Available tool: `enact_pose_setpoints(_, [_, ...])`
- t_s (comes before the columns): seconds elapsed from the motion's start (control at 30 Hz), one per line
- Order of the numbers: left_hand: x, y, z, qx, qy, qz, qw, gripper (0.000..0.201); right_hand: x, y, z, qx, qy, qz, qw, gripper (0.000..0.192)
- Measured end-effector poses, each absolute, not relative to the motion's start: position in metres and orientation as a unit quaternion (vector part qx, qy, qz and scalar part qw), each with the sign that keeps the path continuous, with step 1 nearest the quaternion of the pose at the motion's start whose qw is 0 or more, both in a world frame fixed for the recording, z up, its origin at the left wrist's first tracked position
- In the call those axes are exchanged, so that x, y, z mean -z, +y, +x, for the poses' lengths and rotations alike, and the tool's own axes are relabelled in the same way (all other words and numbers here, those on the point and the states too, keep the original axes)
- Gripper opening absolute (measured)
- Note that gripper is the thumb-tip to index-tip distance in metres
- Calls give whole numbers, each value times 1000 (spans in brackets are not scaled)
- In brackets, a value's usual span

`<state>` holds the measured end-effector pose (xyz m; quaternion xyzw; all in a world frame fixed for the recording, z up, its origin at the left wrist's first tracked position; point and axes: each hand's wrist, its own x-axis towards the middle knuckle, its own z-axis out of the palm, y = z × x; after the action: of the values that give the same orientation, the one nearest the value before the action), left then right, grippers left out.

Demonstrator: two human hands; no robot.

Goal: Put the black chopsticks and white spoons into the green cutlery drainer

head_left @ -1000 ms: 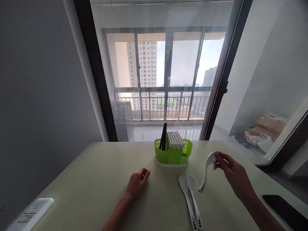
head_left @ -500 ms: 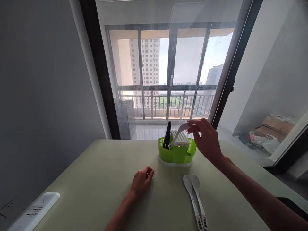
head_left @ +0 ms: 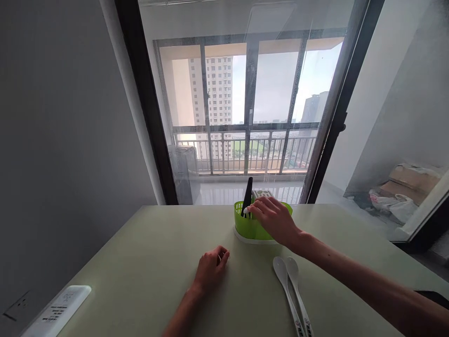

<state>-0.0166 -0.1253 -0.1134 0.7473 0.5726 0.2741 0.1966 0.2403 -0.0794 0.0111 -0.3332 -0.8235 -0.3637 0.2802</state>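
Note:
A green plastic cutlery basket (head_left: 245,227) on a white base stands at the far middle of the table, with black chopsticks (head_left: 247,199) upright in its left part. My right hand (head_left: 275,219) is over the basket, fingers pinching the end of a white spoon (head_left: 247,211) that is lowered into it; most of the spoon is hidden. My left hand (head_left: 211,267) rests curled on the table, holding nothing. Two white spoons (head_left: 291,288) lie side by side on the table to the right of my left hand.
The pale green table (head_left: 140,262) reaches a glass balcony door. A white remote control (head_left: 56,312) lies at the near left edge. A dark phone (head_left: 433,296) shows at the right edge. Boxes and bags (head_left: 400,187) lie on the floor at right.
My right hand lifted the white spoon from the right side of the table, carried it over the basket and lowered it in. The left hand stayed put.

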Motion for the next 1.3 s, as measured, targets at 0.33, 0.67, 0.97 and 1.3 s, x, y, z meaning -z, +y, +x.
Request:
enact_pose_setpoints(0.33, [114,-128,-16,-249,578,757,175,26,9,-82,239,365,-821,-386,210,20])
enact_pose_setpoints(0.67, [112,-128,-15,-240,575,764,169,26,-3,-91,240,295,-832,-404,240,17])
enact_pose_setpoints(0.97, [111,-128,-14,-240,570,768,166,27,-2,-127,281,193,-932,-187,242,19])
enact_pose_setpoints(1.3, [113,-127,-14,-239,569,770,162,29,44,-135,349,18,-939,-333,85,36])
